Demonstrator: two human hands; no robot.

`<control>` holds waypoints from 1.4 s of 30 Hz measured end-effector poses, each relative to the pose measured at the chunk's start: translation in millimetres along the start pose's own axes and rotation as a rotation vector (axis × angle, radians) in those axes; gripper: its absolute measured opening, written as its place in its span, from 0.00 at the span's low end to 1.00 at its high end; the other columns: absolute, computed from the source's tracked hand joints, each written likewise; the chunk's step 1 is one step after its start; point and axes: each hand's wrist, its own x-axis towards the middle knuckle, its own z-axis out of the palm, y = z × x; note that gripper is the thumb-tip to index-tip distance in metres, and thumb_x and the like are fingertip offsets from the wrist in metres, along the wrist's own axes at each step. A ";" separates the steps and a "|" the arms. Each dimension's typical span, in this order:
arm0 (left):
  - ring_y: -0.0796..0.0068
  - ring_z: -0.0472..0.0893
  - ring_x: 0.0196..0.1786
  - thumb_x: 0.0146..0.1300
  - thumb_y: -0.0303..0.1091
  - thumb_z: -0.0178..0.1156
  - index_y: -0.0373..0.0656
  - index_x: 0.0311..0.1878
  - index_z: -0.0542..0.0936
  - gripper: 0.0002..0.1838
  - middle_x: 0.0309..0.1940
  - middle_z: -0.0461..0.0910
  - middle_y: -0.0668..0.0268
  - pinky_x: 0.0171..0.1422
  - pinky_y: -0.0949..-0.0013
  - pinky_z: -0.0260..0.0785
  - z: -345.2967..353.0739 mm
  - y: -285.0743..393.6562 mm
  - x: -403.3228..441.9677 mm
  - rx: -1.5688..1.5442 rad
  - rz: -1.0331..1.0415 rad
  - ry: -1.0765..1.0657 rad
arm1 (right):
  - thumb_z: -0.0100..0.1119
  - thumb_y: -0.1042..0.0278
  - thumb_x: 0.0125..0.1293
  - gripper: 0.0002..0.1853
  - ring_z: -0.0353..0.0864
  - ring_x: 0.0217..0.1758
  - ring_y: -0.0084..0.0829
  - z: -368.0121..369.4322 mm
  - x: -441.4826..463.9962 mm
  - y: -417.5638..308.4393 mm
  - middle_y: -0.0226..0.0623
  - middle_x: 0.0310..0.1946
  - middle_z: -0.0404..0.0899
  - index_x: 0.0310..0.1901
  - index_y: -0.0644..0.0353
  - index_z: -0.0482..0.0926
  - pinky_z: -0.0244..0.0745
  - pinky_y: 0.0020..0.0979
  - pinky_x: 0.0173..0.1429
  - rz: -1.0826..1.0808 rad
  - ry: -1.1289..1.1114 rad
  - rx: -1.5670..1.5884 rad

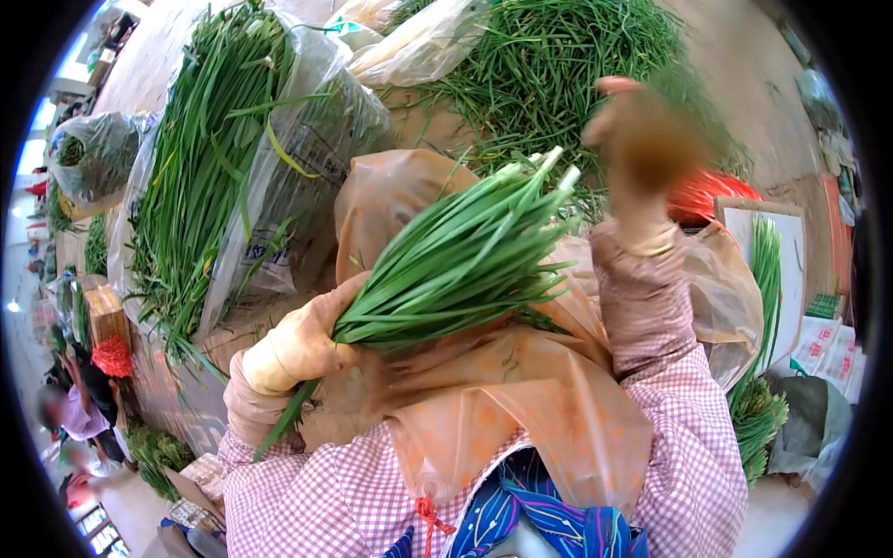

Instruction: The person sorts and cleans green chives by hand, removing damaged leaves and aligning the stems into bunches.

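My left hand (316, 337), in a pale yellow covering, is closed around a bunch of garlic chives (456, 256). The white cut ends point up and to the right, and some leaf tips hang below my wrist. My right hand (651, 139) is raised to the right of the bunch, in front of a loose heap of green leaves (558, 70). Motion smears its fingers, so I cannot make out whether it holds anything. A translucent orange plastic apron (521, 391) covers my lap beneath the bunch.
A clear plastic bag (321, 158) packed with long chives (209, 158) stands at the left. Red ties (712, 193) lie beyond my right wrist, near a white board (781, 256) with chives leaning by it. People (88, 409) are at the far left.
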 end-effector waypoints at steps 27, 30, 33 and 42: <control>0.84 0.74 0.31 0.48 0.18 0.63 0.42 0.70 0.63 0.42 0.37 0.78 0.72 0.29 0.82 0.63 22.8 -23.0 -1.0 -0.515 -0.045 0.117 | 0.64 0.59 0.66 0.18 0.78 0.29 0.24 -43.4 -44.9 3.0 0.32 0.30 0.81 0.51 0.63 0.80 0.73 0.25 0.35 0.071 0.058 -0.153; 0.86 0.73 0.30 0.50 0.18 0.63 0.41 0.71 0.62 0.42 0.38 0.78 0.73 0.29 0.83 0.62 24.5 -21.6 2.0 -0.437 -0.013 0.103 | 0.68 0.56 0.62 0.23 0.82 0.37 0.37 -3.4 -67.1 -64.7 0.39 0.33 0.84 0.52 0.64 0.80 0.77 0.35 0.44 0.160 -0.276 -0.218; 0.80 0.75 0.54 0.54 0.20 0.63 0.40 0.73 0.59 0.41 0.55 0.76 0.68 0.57 0.75 0.69 32.4 -16.4 -0.9 -0.365 0.056 0.132 | 0.64 0.65 0.64 0.14 0.82 0.33 0.33 28.7 -77.3 -62.2 0.42 0.32 0.83 0.46 0.65 0.81 0.77 0.32 0.41 0.350 -0.463 0.043; 0.63 0.79 0.59 0.54 0.26 0.62 0.41 0.74 0.58 0.42 0.54 0.80 0.53 0.63 0.70 0.67 36.2 -17.4 -9.4 0.243 0.076 0.237 | 0.64 0.69 0.62 0.10 0.84 0.41 0.37 -44.0 -38.7 15.6 0.41 0.40 0.83 0.45 0.58 0.83 0.78 0.33 0.46 0.174 -0.241 -0.979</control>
